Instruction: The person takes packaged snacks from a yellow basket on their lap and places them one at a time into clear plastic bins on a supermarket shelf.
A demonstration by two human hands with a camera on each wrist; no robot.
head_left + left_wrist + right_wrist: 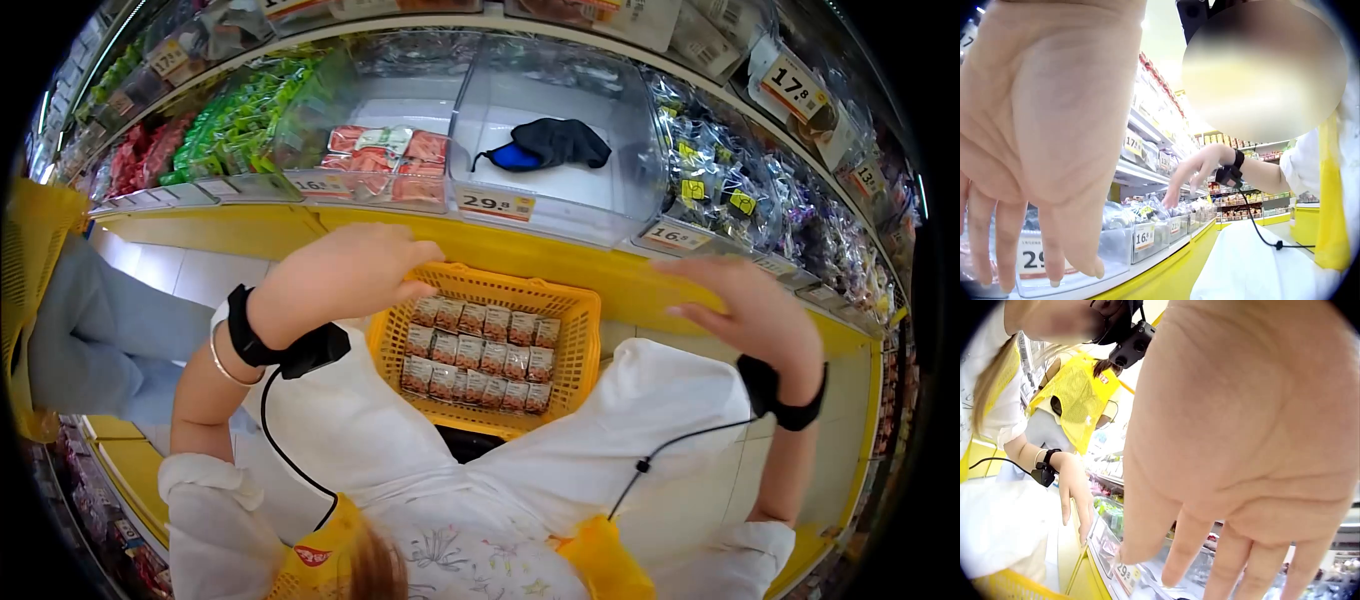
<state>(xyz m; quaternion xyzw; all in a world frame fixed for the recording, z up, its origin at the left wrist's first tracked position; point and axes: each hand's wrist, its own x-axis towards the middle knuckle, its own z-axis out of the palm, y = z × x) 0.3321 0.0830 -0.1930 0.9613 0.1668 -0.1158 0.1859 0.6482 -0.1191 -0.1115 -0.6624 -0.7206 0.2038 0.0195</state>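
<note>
In the head view the left hand (345, 270) hovers over the upper left corner of a yellow basket (590, 345), fingers loosely bent, holding nothing. Several rows of small printed packets (483, 350) lie in the basket. The right hand (745, 305) is in the air right of the basket, below the shelf edge, with fingers extended and nothing in them. Each wrist view shows its own palm close up, the left hand (1041, 137) and the right hand (1241, 444), with fingers straight and empty.
A clear bin (555, 205) beyond the basket holds a black and blue cloth item (545, 145). Pink packets (388, 160) fill the bin to its left; dark packages (715, 165) lie to its right. A person's legs in jeans (100, 330) stand at the left.
</note>
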